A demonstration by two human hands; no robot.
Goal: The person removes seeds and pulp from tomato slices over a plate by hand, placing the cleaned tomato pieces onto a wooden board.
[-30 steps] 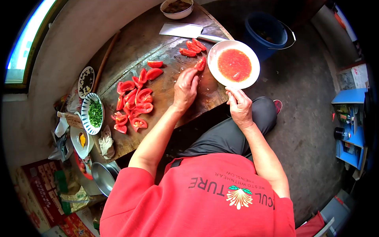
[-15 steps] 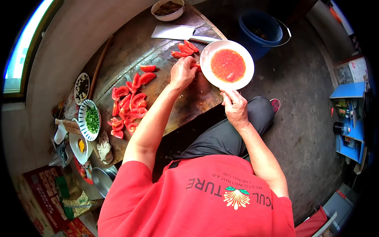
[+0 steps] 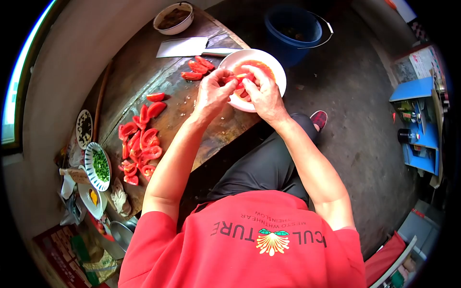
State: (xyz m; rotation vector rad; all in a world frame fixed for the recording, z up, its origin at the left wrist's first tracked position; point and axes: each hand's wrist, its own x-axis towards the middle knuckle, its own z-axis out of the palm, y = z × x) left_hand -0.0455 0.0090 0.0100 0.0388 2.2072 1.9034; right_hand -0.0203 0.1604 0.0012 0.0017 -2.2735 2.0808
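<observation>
Above a white plate (image 3: 280, 72) of red tomato pulp, my left hand (image 3: 212, 96) and my right hand (image 3: 263, 97) meet, their fingers closed on one tomato wedge (image 3: 241, 80). The plate sits at the table's right edge, partly hidden by my hands. Several tomato wedges (image 3: 197, 67) lie just left of the plate. A larger group of tomato pieces (image 3: 139, 144) is spread to the left of my left forearm. Behind the plate a cleaver (image 3: 182, 47) lies flat, its handle pointing at the plate.
The wooden table (image 3: 211, 139) also bears a bowl of dark food (image 3: 174, 18) at the back. At its left stand a bowl of chopped greens (image 3: 98, 166), a cloth (image 3: 120, 197) and a metal bowl (image 3: 121, 234). A blue bucket (image 3: 292, 33) is on the floor behind.
My left hand has lifted the wedge off the table and over the plate. My right hand has let go of the plate's rim and taken hold of the wedge. The view has shifted.
</observation>
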